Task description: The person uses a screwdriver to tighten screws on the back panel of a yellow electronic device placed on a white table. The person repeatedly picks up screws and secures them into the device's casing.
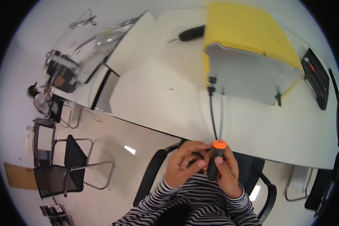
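A screwdriver (pixel 213 165) with a dark handle, an orange collar and a long thin shaft stands in my right hand (pixel 228 175). Its shaft points away from me, toward the grey face of a yellow-shelled housing (pixel 248 28) on the table. Close beside the handle, my left hand (pixel 186 164) has its fingers curled in; whatever lies between them, if anything, is too small to make out. From a black connector at the housing's lower left, a black cable (pixel 211 113) runs down toward my hands, its near end hidden behind them.
The white table (pixel 150 98) has its near edge in front of me. A black-handled tool (pixel 192 34) lies left of the housing, an open black tool case (pixel 316 77) right of it. Chairs (pixel 73 165) stand at left; another person (pixel 40 98) sits far left.
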The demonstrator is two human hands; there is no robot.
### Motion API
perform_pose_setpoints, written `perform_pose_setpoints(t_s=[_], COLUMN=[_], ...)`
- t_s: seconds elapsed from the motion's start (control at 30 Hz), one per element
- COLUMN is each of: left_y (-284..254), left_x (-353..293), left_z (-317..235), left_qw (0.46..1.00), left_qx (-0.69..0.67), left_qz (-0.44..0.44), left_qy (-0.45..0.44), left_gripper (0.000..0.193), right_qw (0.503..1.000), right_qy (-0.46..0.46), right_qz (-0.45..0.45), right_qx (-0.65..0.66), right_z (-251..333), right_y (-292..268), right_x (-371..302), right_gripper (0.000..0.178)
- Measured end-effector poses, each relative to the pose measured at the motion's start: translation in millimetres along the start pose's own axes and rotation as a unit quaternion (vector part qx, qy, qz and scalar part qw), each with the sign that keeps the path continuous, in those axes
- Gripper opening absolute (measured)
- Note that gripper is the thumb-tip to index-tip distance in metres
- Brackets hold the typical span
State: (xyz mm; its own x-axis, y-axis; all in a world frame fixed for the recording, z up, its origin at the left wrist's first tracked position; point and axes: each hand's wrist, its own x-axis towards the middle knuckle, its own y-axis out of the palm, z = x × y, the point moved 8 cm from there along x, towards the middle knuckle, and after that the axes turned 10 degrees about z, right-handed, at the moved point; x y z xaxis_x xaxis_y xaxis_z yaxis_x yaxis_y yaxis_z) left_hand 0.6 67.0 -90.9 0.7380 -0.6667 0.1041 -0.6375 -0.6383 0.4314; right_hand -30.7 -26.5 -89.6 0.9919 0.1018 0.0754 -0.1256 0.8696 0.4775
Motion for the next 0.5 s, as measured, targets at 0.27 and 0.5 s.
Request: perform_pose_setpoints(t_s=[0.27, 0.5], left_y=[4.5, 7.2], left_x=[-22.5, -34.5], left_z=[-3.4, 23.7], left_qw=[0.985, 0.994], left_qx=[0.165, 0.100], left_qz=[-0.043, -0.030], left_qy=[-0.025, -0.043], left_gripper=[0.054, 0.059], right_qw=[0.997, 0.995], right_qy=[-0.038, -0.058], right_qz=[-0.063, -0.077], right_qx=[-0.014, -0.039], right_z=[1.5, -1.3], right_y=[13.9, 17.3], right_x=[5.1, 4.1], right_gripper=[0.032, 0.031])
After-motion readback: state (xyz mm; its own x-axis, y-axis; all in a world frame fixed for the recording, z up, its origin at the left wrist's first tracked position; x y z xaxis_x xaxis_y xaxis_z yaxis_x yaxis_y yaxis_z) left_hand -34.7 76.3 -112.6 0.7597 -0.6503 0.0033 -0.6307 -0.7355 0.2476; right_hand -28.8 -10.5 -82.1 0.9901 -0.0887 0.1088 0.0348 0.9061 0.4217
